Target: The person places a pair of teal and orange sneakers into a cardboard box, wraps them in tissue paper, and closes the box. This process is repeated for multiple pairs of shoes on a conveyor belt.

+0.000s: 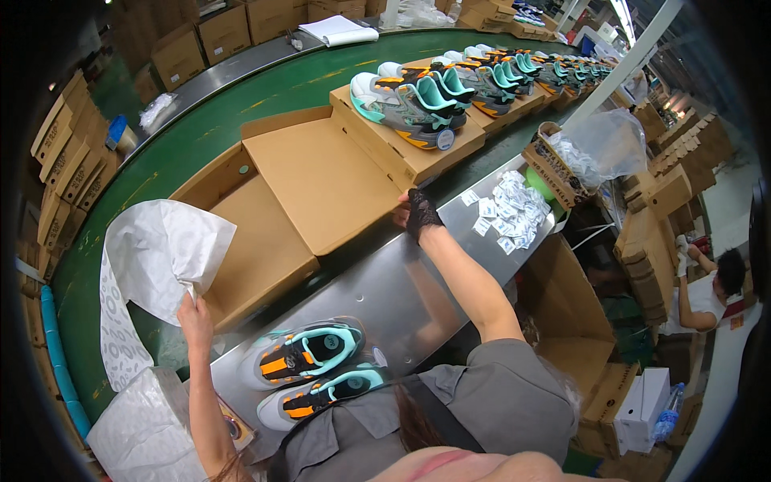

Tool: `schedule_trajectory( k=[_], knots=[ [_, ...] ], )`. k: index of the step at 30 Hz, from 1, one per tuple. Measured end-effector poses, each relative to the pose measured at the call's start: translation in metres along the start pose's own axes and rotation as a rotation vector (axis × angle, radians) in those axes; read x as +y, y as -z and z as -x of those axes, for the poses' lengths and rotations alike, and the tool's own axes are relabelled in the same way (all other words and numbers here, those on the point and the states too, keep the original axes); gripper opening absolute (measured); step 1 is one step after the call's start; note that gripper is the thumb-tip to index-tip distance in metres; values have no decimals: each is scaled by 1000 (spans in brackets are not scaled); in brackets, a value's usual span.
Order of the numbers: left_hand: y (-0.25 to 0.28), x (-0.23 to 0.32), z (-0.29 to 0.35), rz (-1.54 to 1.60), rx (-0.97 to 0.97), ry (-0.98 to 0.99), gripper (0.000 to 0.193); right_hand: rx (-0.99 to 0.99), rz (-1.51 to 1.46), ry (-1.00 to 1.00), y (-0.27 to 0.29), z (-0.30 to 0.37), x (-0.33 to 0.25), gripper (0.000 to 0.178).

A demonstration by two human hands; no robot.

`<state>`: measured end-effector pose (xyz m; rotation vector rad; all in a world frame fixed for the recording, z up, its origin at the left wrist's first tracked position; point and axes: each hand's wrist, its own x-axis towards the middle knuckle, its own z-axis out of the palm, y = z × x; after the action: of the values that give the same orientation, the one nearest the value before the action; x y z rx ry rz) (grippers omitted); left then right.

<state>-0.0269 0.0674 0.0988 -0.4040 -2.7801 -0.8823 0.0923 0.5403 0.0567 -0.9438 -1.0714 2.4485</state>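
Note:
My left hand (195, 321) pinches the edge of a white sheet of tissue paper (165, 253), which has a grey printed pattern on one part. The sheet hangs over the left end of an open brown shoebox (233, 241), whose inside shows bare cardboard. At the box lid's near right corner, my right hand (415, 215), in a black lace fingerless glove, grips the edge of the folded-back lid (313, 177); its fingertips are partly hidden. Close to my body, a pair of grey, orange and turquoise sneakers (309, 353) rests on the metal table.
More sneakers (418, 100) stand on brown boxes along the green conveyor belt (201, 157). Small white packets (514, 210) lie piled on the metal table (361, 277). Further white tissue paper (148, 430) is at lower left. Another person (703, 293) works at far right.

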Motion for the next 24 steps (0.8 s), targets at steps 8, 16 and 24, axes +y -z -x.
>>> schedule_trajectory(
  k=[8,16,24],
  knots=[
    [87,-16,1,-245,143,-83,28,-434,787,-408,-44,66,-41,47],
    [107,147,-33,630,-261,-160,31,-1093,809,222,-184,181,7,84],
    [74,240,-50,599,-224,-372,45,-547,474,497,-211,132,-12,32]
  ],
)
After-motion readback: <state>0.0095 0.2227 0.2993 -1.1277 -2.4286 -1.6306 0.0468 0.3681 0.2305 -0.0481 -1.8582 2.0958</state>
